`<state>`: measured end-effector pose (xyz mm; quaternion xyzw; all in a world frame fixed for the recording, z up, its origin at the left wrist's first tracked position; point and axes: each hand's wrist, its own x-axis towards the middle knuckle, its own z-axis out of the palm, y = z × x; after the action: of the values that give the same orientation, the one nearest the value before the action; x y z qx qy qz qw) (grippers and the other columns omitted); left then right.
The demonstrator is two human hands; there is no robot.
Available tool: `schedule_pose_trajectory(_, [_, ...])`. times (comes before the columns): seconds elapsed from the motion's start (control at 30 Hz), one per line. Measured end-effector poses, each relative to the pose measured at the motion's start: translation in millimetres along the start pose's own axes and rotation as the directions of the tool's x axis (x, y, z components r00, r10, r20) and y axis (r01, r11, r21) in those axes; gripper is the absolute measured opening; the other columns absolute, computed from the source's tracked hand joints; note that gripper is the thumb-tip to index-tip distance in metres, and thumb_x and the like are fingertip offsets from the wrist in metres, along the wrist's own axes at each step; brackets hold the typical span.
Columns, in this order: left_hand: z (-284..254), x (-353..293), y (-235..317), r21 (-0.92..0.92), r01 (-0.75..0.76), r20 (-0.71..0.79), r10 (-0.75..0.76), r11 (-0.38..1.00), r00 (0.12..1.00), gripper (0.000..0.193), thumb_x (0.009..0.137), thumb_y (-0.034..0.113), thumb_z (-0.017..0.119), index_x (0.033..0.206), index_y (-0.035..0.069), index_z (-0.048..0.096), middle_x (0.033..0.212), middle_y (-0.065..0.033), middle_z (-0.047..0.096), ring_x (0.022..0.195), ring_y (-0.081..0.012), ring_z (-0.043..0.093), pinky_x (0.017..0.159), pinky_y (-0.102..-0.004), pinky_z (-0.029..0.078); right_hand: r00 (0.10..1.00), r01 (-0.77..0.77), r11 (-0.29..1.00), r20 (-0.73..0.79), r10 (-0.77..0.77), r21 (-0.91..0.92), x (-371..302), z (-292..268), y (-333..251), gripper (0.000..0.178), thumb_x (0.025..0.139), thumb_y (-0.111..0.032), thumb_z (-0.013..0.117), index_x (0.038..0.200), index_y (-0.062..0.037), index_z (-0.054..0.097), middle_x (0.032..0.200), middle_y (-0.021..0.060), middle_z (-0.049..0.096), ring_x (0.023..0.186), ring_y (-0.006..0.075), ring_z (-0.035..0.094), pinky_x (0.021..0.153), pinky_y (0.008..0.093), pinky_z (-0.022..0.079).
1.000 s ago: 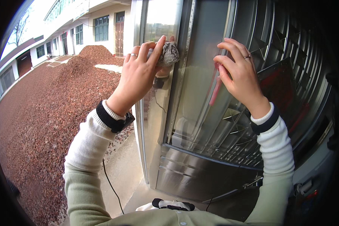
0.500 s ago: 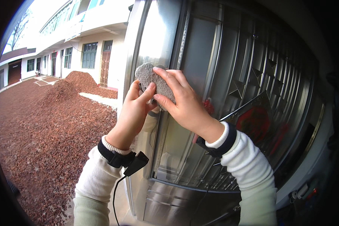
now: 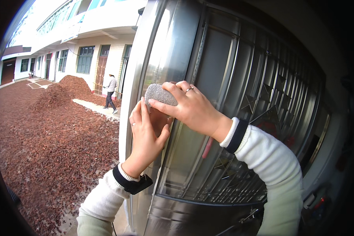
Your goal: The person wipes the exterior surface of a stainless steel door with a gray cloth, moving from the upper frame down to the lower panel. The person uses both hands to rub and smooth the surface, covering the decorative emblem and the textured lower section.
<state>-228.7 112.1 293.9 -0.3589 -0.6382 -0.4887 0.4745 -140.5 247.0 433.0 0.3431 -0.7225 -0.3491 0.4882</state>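
Note:
A grey, fuzzy cloth, folded into a thick rounded pad, is gripped by my right hand in front of the shiny metal door frame. My right thumb lies along the pad's lower edge and the fingers curl over its top right; a ring shows on one finger. Just below and left of it, my left hand points upward with fingers stretched out and thumb apart. Its fingertips reach the pad's lower left corner; whether they press on it I cannot tell. Whether the cloth touches the metal is unclear.
To the right stands a dark metal door with raised bars and star shapes. Reddish-brown dry material covers the yard on the left, heaped near a white building. A person in a striped top walks beside the building.
The cloth has gone from a loose bunch between both hands to a compact pad in my right hand. My left fingers have straightened and left their grip. A person has come into view.

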Motion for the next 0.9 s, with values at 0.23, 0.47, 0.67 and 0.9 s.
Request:
schedule_pose_trajectory(0.23, [6.3,1.3,7.9,0.056,-0.032,0.03,0.031,0.998,0.999,0.123,0.071,0.03,0.094,0.164,-0.004,0.02,0.155,-0.0267,0.035,0.14,-0.0466,0.038,0.118,-0.0551,0.032,0.999,-0.04,0.983,0.017,0.044,-0.178,31.5,-12.3,46.7,0.064,0.087,-0.006,0.07,0.145,-0.0324,0.061,0.134,0.0117,0.055,0.107,0.0316,0.063,0.096,0.0424,0.058])
schedule_pose_trajectory(0.47, [4.4,0.8,11.7,0.117,-0.053,0.074,0.045,0.992,0.996,0.117,0.074,0.023,0.092,0.165,-0.001,0.022,0.157,-0.0219,0.036,0.138,-0.0405,0.041,0.114,-0.0505,0.032,0.986,-0.164,0.939,-0.064,0.152,-0.302,73.4,-28.8,125.2,0.063,0.094,-0.001,0.07,0.147,-0.033,0.058,0.134,0.0092,0.057,0.115,0.0351,0.065,0.098,0.0436,0.058])
schedule_pose_trajectory(0.67, [3.5,-1.7,13.5,0.101,-0.054,0.084,0.045,0.993,0.995,0.114,0.076,0.022,0.09,0.165,-0.003,0.022,0.157,-0.0232,0.035,0.136,-0.0402,0.043,0.112,-0.05,0.033,0.954,-0.269,0.934,-0.195,0.227,-0.233,107.2,-47.1,185.1,0.048,0.09,-0.004,0.065,0.136,-0.0181,0.061,0.125,0.018,0.059,0.112,0.0444,0.063,0.098,0.0528,0.052])
schedule_pose_trajectory(0.9, [3.7,-2.2,13.5,0.084,-0.054,0.098,0.046,0.995,0.994,0.114,0.077,0.021,0.089,0.165,-0.002,0.021,0.158,-0.0244,0.034,0.138,-0.041,0.042,0.112,-0.051,0.033,0.88,-0.428,0.881,-0.314,0.355,-0.203,132.5,-52.0,217.4,0.041,0.091,-0.003,0.062,0.128,-0.0198,0.063,0.121,0.0194,0.06,0.111,0.0452,0.062,0.095,0.0538,0.052])
